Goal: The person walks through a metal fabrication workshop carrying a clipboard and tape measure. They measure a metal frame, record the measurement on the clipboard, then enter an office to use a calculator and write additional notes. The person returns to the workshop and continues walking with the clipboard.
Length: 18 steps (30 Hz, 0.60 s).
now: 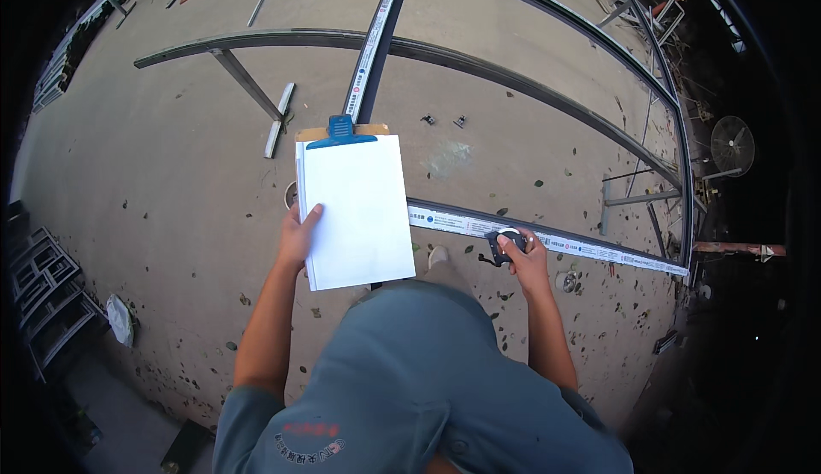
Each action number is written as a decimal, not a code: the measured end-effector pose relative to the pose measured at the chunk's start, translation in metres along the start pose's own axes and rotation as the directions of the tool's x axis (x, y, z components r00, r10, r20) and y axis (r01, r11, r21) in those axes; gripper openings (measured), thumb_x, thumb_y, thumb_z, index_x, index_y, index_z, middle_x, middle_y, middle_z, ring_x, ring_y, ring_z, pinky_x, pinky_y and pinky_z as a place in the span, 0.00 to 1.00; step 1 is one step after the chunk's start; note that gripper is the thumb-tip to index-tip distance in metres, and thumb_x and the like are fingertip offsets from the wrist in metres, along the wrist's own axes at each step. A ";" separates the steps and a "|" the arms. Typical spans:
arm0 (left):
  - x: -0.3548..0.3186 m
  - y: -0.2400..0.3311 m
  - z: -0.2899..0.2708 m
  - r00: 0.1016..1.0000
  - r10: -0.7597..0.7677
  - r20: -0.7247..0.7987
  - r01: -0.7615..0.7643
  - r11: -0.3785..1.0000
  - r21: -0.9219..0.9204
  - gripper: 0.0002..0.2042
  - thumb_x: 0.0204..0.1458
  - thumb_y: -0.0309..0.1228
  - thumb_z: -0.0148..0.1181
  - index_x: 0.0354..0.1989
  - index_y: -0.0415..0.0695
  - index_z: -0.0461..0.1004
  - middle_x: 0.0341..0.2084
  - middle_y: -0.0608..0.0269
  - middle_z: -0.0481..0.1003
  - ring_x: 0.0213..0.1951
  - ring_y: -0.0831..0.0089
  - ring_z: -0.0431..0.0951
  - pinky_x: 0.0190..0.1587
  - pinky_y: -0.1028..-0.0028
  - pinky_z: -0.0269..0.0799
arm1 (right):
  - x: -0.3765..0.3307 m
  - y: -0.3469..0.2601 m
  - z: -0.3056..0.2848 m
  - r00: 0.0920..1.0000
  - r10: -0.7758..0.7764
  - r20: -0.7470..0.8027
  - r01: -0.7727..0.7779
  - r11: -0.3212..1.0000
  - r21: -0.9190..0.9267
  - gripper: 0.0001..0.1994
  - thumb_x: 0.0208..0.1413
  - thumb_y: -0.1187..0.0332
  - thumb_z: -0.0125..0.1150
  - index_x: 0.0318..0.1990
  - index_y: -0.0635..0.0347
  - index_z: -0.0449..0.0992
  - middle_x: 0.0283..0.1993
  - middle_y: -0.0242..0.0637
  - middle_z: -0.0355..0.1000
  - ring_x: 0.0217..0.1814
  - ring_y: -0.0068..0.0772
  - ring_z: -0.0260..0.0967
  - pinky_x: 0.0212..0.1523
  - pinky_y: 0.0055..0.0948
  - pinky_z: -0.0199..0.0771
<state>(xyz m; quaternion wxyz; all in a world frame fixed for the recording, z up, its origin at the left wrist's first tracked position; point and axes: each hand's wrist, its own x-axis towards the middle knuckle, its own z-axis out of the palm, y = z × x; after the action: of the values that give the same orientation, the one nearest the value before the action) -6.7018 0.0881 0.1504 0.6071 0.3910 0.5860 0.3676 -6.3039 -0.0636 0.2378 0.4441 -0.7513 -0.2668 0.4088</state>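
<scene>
Two bare hands are at work over a concrete floor (171,175). The left hand (297,236) grips one clipboard (355,209) by its left edge, thumb lying on the white paper and the other fingers hidden beneath, clamped on the board; the single blue clip (340,129) sits at the far end, pointing away from the person. The right hand (526,260) is closed around one small dark tape measure (505,243), fingers curled tight on its case, and it rests against a long metal frame bar (547,239) covered with a white protective strip.

That bar runs from just under the clipboard's right edge out toward the right. One more striped bar (376,42) runs away from the clip toward the top, and the two appear to meet at a corner hidden behind the clipboard. One curved grey rail (479,68) crosses the far floor, and another outer rail (658,72) bends down the right side. Two small dark fittings (443,120) lie apart on the floor inside the frame. One short pale bar (280,119) lies left of the clip. One fan (733,145) stands at the right rim.

Open floor spreads wide to the left of the left hand; stacked frames (43,294) crowd the lower left edge.
</scene>
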 end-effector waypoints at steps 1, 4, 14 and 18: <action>0.009 -0.001 -0.004 0.999 0.020 0.033 -0.021 0.999 0.024 0.21 0.58 0.39 0.61 0.50 0.34 0.68 0.36 0.57 0.76 0.34 0.74 0.77 0.38 0.74 0.74 | -0.011 0.000 0.004 1.000 0.015 -0.016 -0.014 1.000 0.018 0.23 0.50 0.63 0.71 0.47 0.70 0.72 0.29 0.33 0.75 0.18 0.13 0.60 0.15 0.15 0.56; 0.024 -0.009 -0.012 0.995 0.061 0.080 -0.067 0.994 0.088 0.22 0.58 0.40 0.60 0.52 0.35 0.65 0.39 0.56 0.75 0.36 0.74 0.76 0.41 0.73 0.74 | -0.042 0.002 0.013 0.997 0.049 -0.052 -0.047 0.998 0.044 0.22 0.50 0.63 0.71 0.47 0.69 0.72 0.29 0.33 0.75 0.18 0.13 0.60 0.15 0.15 0.56; 0.055 -0.004 -0.006 0.982 0.120 0.147 -0.141 0.979 0.148 0.33 0.58 0.40 0.59 0.65 0.32 0.55 0.52 0.42 0.71 0.49 0.63 0.75 0.53 0.69 0.70 | -0.070 0.022 0.036 0.990 0.079 -0.114 -0.078 0.997 0.014 0.23 0.49 0.63 0.71 0.48 0.68 0.72 0.29 0.34 0.74 0.16 0.15 0.59 0.14 0.17 0.56; 0.055 0.008 -0.006 0.985 0.146 0.097 -0.172 0.915 0.366 0.36 0.55 0.49 0.59 0.64 0.34 0.58 0.48 0.42 0.74 0.46 0.57 0.78 0.50 0.65 0.73 | -0.082 0.033 0.034 0.992 0.013 -0.126 -0.011 1.000 0.019 0.20 0.50 0.64 0.70 0.47 0.67 0.72 0.28 0.33 0.73 0.15 0.15 0.59 0.12 0.17 0.55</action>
<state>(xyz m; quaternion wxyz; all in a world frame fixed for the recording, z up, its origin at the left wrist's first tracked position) -6.7057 0.1412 0.1341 0.5093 0.5578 0.5906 0.2841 -6.3742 -0.1261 0.2305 0.4646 -0.7731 -0.2298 0.3656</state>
